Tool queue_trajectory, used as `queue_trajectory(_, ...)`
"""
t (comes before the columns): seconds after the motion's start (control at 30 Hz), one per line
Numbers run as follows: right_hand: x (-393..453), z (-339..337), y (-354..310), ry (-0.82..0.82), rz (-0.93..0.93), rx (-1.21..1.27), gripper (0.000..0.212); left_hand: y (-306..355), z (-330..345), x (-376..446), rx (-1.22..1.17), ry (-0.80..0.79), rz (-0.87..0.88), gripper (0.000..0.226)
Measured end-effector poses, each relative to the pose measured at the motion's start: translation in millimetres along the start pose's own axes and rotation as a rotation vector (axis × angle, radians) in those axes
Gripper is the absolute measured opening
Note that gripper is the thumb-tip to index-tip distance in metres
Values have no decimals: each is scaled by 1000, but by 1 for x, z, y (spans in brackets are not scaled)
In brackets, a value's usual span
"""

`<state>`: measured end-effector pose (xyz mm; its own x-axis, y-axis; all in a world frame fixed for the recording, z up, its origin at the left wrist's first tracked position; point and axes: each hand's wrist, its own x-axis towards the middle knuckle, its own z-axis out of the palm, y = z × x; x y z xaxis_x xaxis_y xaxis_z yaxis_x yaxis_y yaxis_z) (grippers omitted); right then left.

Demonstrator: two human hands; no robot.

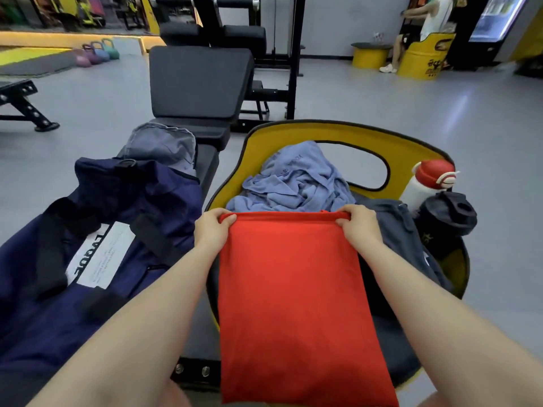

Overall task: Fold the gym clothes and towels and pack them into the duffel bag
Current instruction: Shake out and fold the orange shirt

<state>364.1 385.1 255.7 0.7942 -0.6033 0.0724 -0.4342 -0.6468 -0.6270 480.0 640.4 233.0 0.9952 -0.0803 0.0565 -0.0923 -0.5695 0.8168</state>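
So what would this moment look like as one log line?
left hand: grips red cloth | right hand: grips it | duffel bag: left side

Grey gym floor (484, 118) — black bench (199, 80), kettlebells (97, 52), yellow barrel seats (420, 60)

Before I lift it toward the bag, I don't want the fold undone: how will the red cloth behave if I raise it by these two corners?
Probably floppy: the red cloth drapes flat and bunches where the left hand and right hand pinch its top edge. It looks thin, so likely light. Held only by the top corners, the lower part may hang and unfold.
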Motion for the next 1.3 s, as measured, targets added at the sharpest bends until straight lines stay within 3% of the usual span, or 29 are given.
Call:
queue_trajectory(0.47, 86, 49, 12, 116, -54, -14, 13, -6, 60, 89, -21, 58, 15, 22)
queue_trajectory(0.63, 85, 65, 22, 128, -52, -27, 22, -19, 76, 86, 21, 18, -25, 28)
queue_trajectory(0.73, 79, 68, 20, 291, -103, -122, 41, -18, 71, 72, 150, 176, 74, 29)
queue_trajectory(0.8, 71, 69, 9, 385, -259, -111, 35, -12, 72, 60, 210, 226, 271, 26)
queue_trajectory(0.87, 59, 76, -3, 312, -490, -68, 35, -2, 81, 46, 229, 130, 474, 31)
queue_trajectory(0.93, 45, 92, -7, 139, -657, -164, 47, 7, 94, 30, 270, -89, 580, 46)
queue_trajectory(1.03, 31, 110, 1, -114, -588, -337, 74, 4, 112, 16, 563, -325, 595, 53)
queue_trajectory(1.1, 32, 113, 12, -136, -512, -400, 81, -6, 115, 13, 665, -342, 561, 55)
queue_trajectory(1.3, 44, 109, 40, -107, -412, -426, 77, -26, 115, 25, 729, -288, 481, 55)
